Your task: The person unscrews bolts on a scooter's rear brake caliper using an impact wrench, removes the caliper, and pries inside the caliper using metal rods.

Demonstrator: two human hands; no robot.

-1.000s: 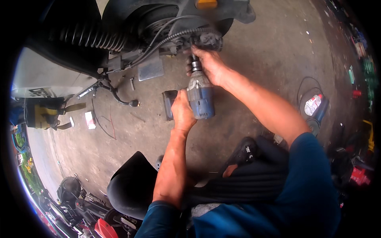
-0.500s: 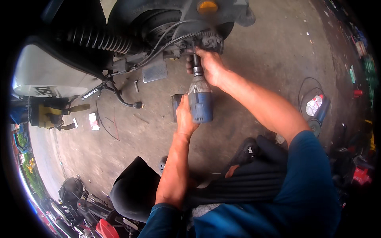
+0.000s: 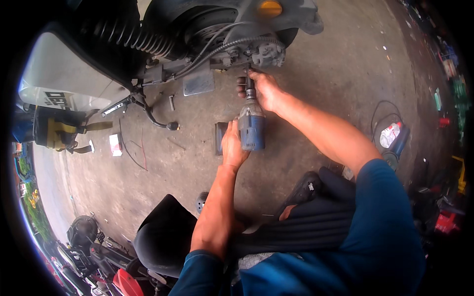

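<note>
A blue and grey impact wrench (image 3: pixel 252 130) points away from me, toward the rear wheel of a motorbike. My left hand (image 3: pixel 234 146) is closed around its handle; the trigger finger is hidden behind the body. At the tool's front, my right hand (image 3: pixel 265 90) has its fingers curled around the long dark socket (image 3: pixel 250 85). The socket's tip is just below the brake caliper (image 3: pixel 269 53); whether it touches a bolt I cannot tell. A ribbed black hose (image 3: pixel 217 52) runs along the swingarm to the caliper.
A coil spring shock (image 3: pixel 143 42) and a white side panel (image 3: pixel 64 74) are at the upper left. A bolt (image 3: pixel 171 102) and a grey plate (image 3: pixel 199 83) lie on the floor. An angle grinder (image 3: pixel 397 143) with a cord rests at right. Parked motorbikes (image 3: pixel 106 256) stand lower left.
The motorbike parts sit slightly farther right in view. The socket tip and my right hand have come down a little toward me, apart from the caliper. Both hands keep their holds.
</note>
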